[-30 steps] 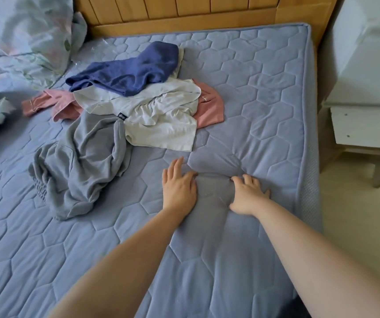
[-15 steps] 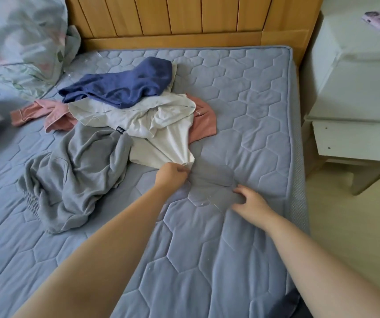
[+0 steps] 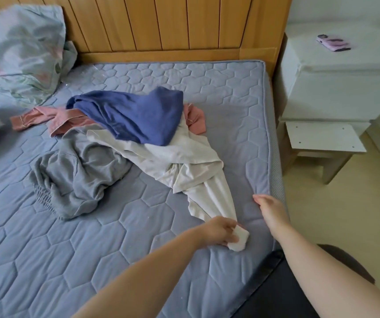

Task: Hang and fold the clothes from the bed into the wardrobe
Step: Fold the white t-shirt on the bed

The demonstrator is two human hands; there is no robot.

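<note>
Far left of the white garment (image 3: pixel 184 157), crumpled floral bedding (image 3: pixel 21 49) is piled against the wooden headboard (image 3: pixel 173 26). Nearer to it, a pink garment (image 3: pixel 33 119) is laid flat, partly covered by a blue garment (image 3: pixel 134 118), which in turn is draped over the far end of the white garment. A grey garment (image 3: pixel 76 177) is heaped just left of the white garment, touching it. The white garment itself is stretched diagonally across the quilted mattress (image 3: pixel 46 260). Its near, bunched end is gripped by the left hand (image 3: pixel 219 230), fingers curled round the cloth. Just right of that end, the right hand (image 3: pixel 270 208) is set at the mattress edge, fingers bent together; whether the cover is pinched cannot be told. Well to the right, a white cabinet (image 3: pixel 345 88) bearing a small pink object (image 3: pixel 333 42) and a low white stool (image 3: pixel 322 138) are seen.
</note>
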